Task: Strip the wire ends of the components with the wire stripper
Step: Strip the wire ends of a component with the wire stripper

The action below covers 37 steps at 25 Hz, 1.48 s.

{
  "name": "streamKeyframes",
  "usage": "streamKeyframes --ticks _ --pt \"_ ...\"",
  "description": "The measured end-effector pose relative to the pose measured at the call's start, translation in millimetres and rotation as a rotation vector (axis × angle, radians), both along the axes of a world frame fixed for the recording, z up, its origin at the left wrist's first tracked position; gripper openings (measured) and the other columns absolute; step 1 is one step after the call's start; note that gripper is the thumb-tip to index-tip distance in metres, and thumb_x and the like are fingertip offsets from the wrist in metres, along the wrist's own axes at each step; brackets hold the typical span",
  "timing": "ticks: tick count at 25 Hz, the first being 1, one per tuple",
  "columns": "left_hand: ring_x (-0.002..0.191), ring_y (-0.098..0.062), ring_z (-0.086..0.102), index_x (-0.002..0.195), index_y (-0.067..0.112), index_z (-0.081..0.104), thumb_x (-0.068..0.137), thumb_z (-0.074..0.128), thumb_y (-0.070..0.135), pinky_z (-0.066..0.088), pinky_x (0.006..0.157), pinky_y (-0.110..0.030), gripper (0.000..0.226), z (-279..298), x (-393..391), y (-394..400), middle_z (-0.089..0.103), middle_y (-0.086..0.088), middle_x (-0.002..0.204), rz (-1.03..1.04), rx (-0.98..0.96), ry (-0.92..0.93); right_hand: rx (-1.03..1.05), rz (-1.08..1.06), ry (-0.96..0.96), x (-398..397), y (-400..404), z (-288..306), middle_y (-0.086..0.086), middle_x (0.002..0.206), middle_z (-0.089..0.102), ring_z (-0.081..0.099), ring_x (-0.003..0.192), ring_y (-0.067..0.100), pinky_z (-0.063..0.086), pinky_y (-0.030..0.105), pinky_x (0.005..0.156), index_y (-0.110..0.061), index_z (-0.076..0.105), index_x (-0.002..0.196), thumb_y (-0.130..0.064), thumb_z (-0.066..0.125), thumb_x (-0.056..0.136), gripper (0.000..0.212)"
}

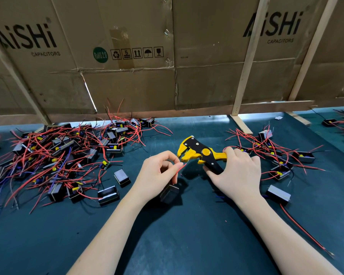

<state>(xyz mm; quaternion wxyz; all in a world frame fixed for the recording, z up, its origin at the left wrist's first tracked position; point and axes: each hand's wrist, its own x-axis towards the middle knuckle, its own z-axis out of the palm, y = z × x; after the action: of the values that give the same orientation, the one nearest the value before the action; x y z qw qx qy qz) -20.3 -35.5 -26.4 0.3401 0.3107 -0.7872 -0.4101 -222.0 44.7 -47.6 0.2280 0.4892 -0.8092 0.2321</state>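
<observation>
My left hand [159, 173] holds a small black box component [169, 192] against the palm and pinches its red wire [181, 169] between thumb and fingertips. The wire's free end points up toward the jaws of the yellow and black wire stripper [199, 152], just short of them. My right hand [236, 171] grips the stripper's handles, jaws pointing left. Both hands hover over the dark green table mat [177, 235].
A large heap of black components with red wires [58, 155] covers the left of the mat. A smaller pile [274, 153] lies to the right, with one component [278, 194] and its long red wire near my right forearm. Cardboard sheets and wooden slats [244, 76] wall the back.
</observation>
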Motion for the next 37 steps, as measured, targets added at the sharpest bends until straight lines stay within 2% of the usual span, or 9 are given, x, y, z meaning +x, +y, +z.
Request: streamKeyframes --ticks 2,6,10,15,19,32,37 --pt "0.051 -0.012 0.05 0.079 0.017 0.06 0.094 0.063 0.022 0.043 0.058 -0.028 0.016 -1 -1 -2 0.066 -0.001 0.055 0.037 0.0 0.004 -0.026 0.033 0.026 0 1 0 0.004 0.078 0.062 0.058 0.077 0.03 0.029 0.039 0.072 -0.01 0.058 0.087 -0.062 0.073 0.067 0.058" --pt "0.047 -0.007 0.048 0.077 0.014 0.061 0.094 0.064 0.021 0.041 0.056 -0.022 0.018 0 0 -5 0.067 -0.001 0.056 0.057 0.01 -0.002 -0.059 0.055 0.072 0 1 1 0.005 0.076 0.06 0.057 0.073 0.03 0.029 0.039 0.071 -0.009 0.058 0.085 -0.06 0.077 0.064 0.058" --pt "0.05 -0.014 0.048 0.079 0.008 0.062 0.094 0.064 0.019 0.041 0.056 -0.027 0.018 -1 2 -9 0.067 -0.002 0.057 0.025 0.066 0.019 -0.084 0.057 0.108 -1 1 3 0.005 0.073 0.057 0.055 0.07 0.031 0.03 0.039 0.07 -0.009 0.057 0.082 -0.058 0.078 0.063 0.056" --pt "0.051 -0.016 0.054 0.079 0.004 0.062 0.091 0.068 0.015 0.043 0.054 -0.02 0.018 -1 4 -11 0.069 -0.006 0.059 -0.024 0.122 0.056 -0.113 0.074 0.114 -2 2 4 0.005 0.068 0.058 0.057 0.065 0.03 0.032 0.039 0.069 -0.01 0.058 0.077 -0.055 0.079 0.063 0.052" --pt "0.049 -0.014 0.05 0.079 0.001 0.062 0.091 0.068 0.018 0.044 0.054 -0.02 0.021 -1 5 -11 0.07 -0.007 0.061 -0.028 0.172 0.025 -0.115 0.078 0.106 -1 2 4 0.003 0.066 0.059 0.058 0.062 0.03 0.032 0.038 0.068 -0.011 0.058 0.072 -0.052 0.081 0.061 0.048" --pt "0.054 -0.015 0.056 0.08 0.001 0.063 0.092 0.066 0.014 0.047 0.055 -0.022 0.018 1 7 -12 0.07 -0.008 0.063 -0.078 0.167 0.019 -0.121 0.082 0.126 -2 2 4 0.003 0.064 0.058 0.057 0.061 0.029 0.029 0.037 0.068 -0.012 0.057 0.072 -0.055 0.083 0.06 0.051" --pt "0.056 -0.015 0.057 0.078 0.004 0.063 0.092 0.066 0.014 0.046 0.056 -0.021 0.017 1 7 -12 0.069 -0.006 0.062 -0.098 0.149 0.014 -0.103 0.096 0.11 -3 3 3 0.003 0.06 0.057 0.055 0.054 0.029 0.034 0.035 0.066 -0.011 0.058 0.067 -0.056 0.084 0.058 0.053"
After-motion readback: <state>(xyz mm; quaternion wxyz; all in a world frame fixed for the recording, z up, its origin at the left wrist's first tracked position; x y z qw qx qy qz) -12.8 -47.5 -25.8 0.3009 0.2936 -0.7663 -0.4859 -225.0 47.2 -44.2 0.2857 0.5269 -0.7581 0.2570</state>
